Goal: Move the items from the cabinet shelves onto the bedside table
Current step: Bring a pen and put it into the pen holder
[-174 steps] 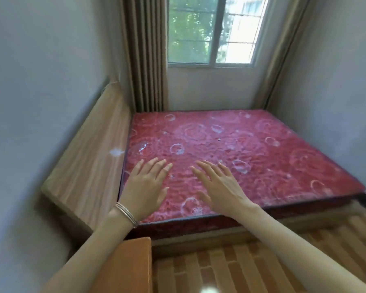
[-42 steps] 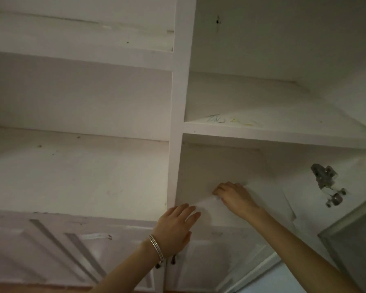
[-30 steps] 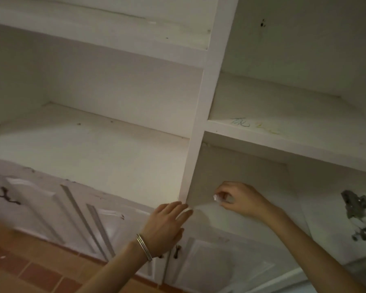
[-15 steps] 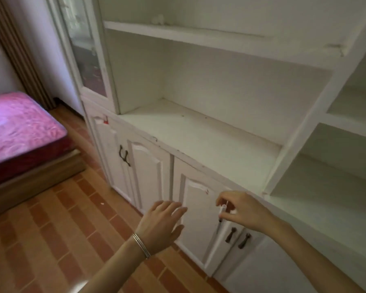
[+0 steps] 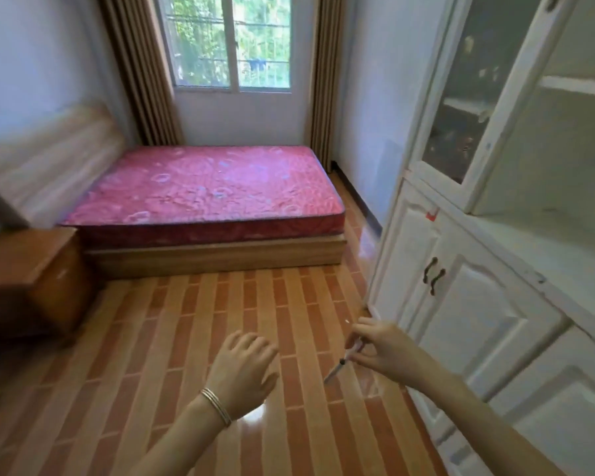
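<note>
Wooden bedside table (image 5: 28, 269) at far left, its top bare, standing just beside the bed (image 5: 213, 249), which carries a red patterned mattress (image 5: 203, 190). White cabinet (image 5: 488, 304) along the right wall, with shut lower doors, an open shelf above and a glass door (image 5: 468, 97). Right hand (image 5: 385, 348) pinches a thin pen (image 5: 344, 360), tip tilted down to the left, in the air over the tiled floor (image 5: 172, 355), well apart from the table. Left hand (image 5: 244, 365) loosely open, holding nothing, a bracelet (image 5: 217, 405) on its wrist. Window (image 5: 231, 42) flanked by brown curtains (image 5: 138, 67). No writing is legible.
</note>
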The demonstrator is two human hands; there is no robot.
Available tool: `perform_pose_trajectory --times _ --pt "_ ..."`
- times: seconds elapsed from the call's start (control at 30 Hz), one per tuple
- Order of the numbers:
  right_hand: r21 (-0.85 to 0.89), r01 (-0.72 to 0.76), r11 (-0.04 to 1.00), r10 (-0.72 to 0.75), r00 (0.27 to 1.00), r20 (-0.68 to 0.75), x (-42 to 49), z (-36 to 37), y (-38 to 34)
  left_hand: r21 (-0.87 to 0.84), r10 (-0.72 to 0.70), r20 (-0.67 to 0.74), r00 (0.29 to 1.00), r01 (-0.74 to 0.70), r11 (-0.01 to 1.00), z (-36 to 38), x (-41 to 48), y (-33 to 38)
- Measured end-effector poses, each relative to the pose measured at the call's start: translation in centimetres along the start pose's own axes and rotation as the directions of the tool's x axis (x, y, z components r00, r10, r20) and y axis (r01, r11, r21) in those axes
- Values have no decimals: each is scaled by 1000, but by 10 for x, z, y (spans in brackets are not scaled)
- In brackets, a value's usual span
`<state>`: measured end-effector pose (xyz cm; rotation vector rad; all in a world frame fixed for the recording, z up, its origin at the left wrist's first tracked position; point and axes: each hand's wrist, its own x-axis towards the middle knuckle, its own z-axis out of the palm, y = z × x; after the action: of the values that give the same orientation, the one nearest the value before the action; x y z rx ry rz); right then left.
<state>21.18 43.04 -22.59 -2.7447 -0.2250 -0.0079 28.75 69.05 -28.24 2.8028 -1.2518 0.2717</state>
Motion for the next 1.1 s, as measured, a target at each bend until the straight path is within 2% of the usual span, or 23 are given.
perform_pose_trajectory --times 0.17,0.4,0.5,0.73,0.83,1.0,1.1 --pt "-3 170 985 -169 979 110 103 32 -46 -11 -224 -6 975 224 975 11 -37 -73" --pt "55 316 947 -319 913 254 242 78 -65 -5 -422 45 905 423 906 47 -39 -161" --pt "96 342 935 -355 894 274 313 84 -70 -4 -476 56 878 477 879 48 -17 -210" --pt "180 436 882 -471 831 296 463 95 -98 -13 -590 -30 807 590 807 36 37 -315" --pt "230 443 867 -497 806 322 507 113 -119 -15 -651 -19 758 651 759 44 31 -348" --pt "221 523 823 -565 713 415 577 152 -159 7 -743 -7 669 743 669 61 2 -414" --pt "225 537 813 -578 696 426 623 176 -194 22 -778 -18 628 778 628 66 -18 -466"
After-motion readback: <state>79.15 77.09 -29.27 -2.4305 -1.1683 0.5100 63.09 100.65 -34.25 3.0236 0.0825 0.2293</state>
